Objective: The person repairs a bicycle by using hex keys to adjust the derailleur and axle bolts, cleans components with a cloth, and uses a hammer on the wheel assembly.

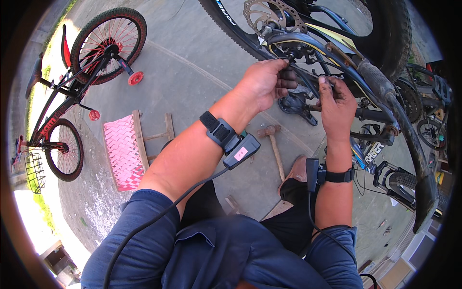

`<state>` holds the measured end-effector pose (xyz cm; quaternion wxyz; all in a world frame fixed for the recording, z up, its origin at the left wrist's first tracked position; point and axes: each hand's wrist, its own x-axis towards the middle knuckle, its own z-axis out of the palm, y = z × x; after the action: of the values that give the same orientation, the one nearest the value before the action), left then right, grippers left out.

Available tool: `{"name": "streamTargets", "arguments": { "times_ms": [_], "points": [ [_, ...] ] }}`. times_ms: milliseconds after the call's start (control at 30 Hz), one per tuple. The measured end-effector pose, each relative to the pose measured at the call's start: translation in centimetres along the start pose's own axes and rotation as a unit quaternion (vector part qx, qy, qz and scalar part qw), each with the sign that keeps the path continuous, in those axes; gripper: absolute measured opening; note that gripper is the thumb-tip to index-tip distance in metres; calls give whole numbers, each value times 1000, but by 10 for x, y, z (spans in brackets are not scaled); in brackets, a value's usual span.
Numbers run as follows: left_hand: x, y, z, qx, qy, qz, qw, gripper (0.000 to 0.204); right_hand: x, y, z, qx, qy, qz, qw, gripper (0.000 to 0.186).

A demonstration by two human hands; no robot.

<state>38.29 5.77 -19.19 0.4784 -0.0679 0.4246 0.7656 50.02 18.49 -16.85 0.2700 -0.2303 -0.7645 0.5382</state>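
Note:
My left hand (267,85) reaches up to the rear part of a bicycle, its thumb and forefinger pinched at the dark brake caliper (294,52) below the silver brake disc (274,19). What sits between those fingertips is too small to name. Its other fingers are curled and dirty. Close by on the right, my right hand (338,100) is closed, thumb against forefinger, beside the bicycle's frame tubes (350,62). Something thin and dark runs between the two hands, but its kind cannot be made out. A black pedal (293,102) hangs just below them.
A hammer (275,147) with a wooden handle lies on the concrete near my shoe (294,173). Left of it stands a low stool with a pink woven seat (120,149). A red and black bicycle (53,111) is at far left; more bicycles (409,185) stand at right.

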Motion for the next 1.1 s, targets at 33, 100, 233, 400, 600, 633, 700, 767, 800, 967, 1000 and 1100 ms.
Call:
{"name": "streamTargets", "arguments": {
  "times_ms": [33, 100, 233, 400, 600, 633, 700, 767, 800, 967, 1000, 1100],
  "points": [
    [-1, 0, -1, 4, 3, 5, 1000, 17, -1, 2, -1, 16, -12, 26, 999, 14],
    [-3, 1, 2, 14, 8, 16, 1000, 16, -1, 6, -4, 44, -25, 61, 997, 13],
    [-2, -1, 2, 95, 24, 49, 994, 17, -2, 23, -6, 72, -49, 105, 991, 15],
    [-3, 1, 4, 183, 36, 103, 977, 19, -3, 41, -7, 95, -82, 177, 976, 17],
    [2, -4, 2, 261, 51, 173, 948, 21, -6, 54, -2, 153, -118, 248, 949, 15],
    [3, -3, 2, 261, 47, 171, 949, 22, -7, 54, 0, 158, -124, 258, 945, 15],
    [4, -2, 2, 261, 38, 166, 950, 22, -8, 54, 1, 156, -134, 264, 942, 15],
    [3, 0, 3, 233, 30, 149, 961, 23, -9, 54, 1, 144, -140, 259, 945, 17],
    [4, 0, 4, 218, 25, 140, 965, 23, -8, 52, 1, 124, -140, 252, 949, 18],
    [13, -4, 0, 274, 50, 194, 941, 26, 3, 54, -17, -5, -116, 100, 988, 25],
    [15, -5, -1, 301, 64, 214, 927, 29, 6, 53, -24, 0, -85, 94, 992, 29],
    [19, -7, -6, 386, 86, 262, 880, 30, 7, 29, -46, 205, -54, 185, 960, 33]
  ]
}}
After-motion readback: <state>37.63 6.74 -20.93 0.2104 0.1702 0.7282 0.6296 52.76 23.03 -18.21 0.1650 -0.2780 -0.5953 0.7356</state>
